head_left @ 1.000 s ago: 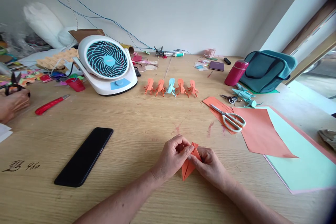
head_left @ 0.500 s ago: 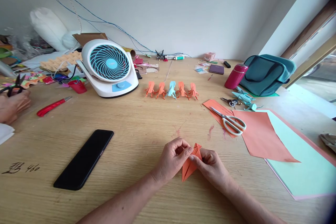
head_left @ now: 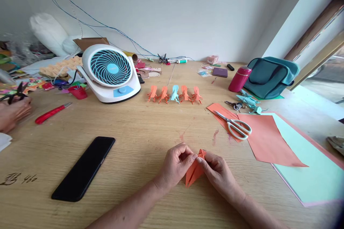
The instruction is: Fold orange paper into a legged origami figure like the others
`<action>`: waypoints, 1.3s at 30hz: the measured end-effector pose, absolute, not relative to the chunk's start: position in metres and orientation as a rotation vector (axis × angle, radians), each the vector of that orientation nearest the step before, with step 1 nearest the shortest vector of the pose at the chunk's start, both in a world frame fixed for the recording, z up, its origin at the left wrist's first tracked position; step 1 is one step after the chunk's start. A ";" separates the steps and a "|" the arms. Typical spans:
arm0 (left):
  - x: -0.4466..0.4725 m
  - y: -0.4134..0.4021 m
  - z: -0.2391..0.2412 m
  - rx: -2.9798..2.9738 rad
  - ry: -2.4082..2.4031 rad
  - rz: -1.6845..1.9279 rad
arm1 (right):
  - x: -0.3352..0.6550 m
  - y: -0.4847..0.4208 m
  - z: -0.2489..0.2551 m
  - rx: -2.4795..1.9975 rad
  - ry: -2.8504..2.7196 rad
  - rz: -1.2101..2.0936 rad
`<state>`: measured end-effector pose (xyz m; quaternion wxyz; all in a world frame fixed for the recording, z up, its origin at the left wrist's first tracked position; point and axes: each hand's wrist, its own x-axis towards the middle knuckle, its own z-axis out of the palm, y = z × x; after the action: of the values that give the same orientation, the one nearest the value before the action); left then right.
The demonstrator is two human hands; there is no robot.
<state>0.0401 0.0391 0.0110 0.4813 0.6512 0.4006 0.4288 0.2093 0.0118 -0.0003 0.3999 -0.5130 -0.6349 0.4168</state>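
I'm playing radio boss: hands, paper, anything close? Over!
Left hand, right hand: both pinching folded orange paper. Paper creased. White scissors off right, touching neither hand.

Wht fan (head_left: 110,73) upper L of frame, blue grille (head_left: 102,65), dial (head_left: 123,90) below; red cup (head_left: 77,93) just L of it w/ small bits (head_left: 77,87) inside; red-handled knife (head_left: 51,114) below cup, blade (head_left: 68,105) twd upper R; blk phone (head_left: 84,169) flat on wooden table (head_left: 134,125), lower L, handwritten marks (head_left: 20,179) beside it; blue cables (head_left: 118,30) strung along wall (head_left: 204,14), upper L; teal bag (head_left: 268,82) upper R, pink bottle (head_left: 240,79) just L of it, keys (head_left: 237,106) below bottle; purple notebook (head_left: 220,72) & small blk item (head_left: 230,67) farther back, ctr-R; brown cardboard (head_left: 90,42) behind fan, puffy wht bundle (head_left: 48,32) farther L by wall
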 end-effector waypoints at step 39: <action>0.035 0.043 0.012 1.596 1.033 0.965 | 0.211 0.016 0.000 -1.317 -1.337 1.006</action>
<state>0.0352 0.0426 0.0117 0.4838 0.6551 0.4241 0.3961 0.2113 0.0160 0.0000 0.4848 -0.5411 -0.5490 0.4132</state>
